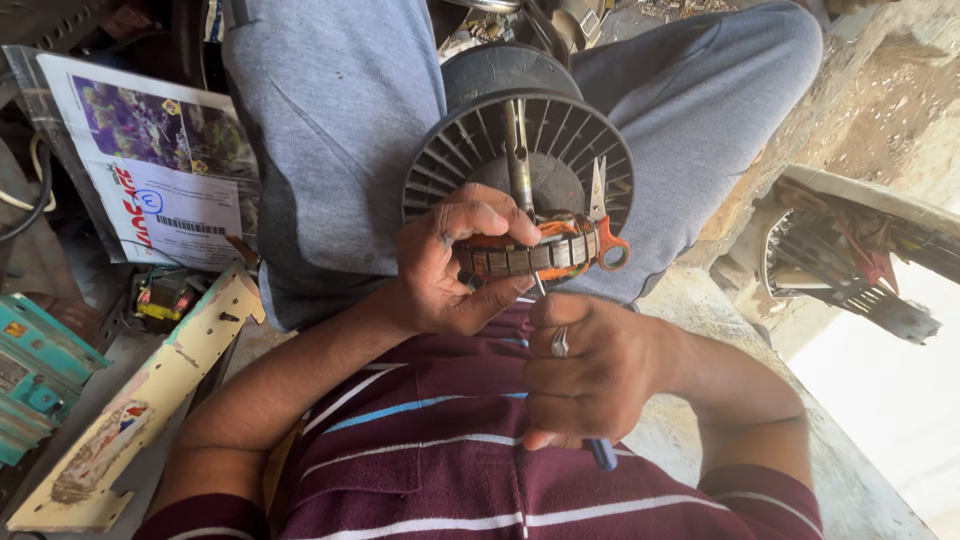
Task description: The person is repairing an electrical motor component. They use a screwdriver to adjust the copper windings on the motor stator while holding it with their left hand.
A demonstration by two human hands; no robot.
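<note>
Seen from above, the left hand (450, 265) grips a wound motor stator (530, 252) against a black finned drum (520, 140), while the right hand (590, 370), fisted just nearer, pokes a blue-handled tool (603, 455) up into it.

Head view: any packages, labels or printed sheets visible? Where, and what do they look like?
Printed sheet in clear sleeve: upper left, beside the grey trouser leg; white, purple flower photo, red lettering, a barcode.
Small label: on the teal metal box at the left edge; yellow-orange square.
Sticker remnant: on the cream perforated metal strip, lower left; worn, reddish-blue.
No screens.
</note>
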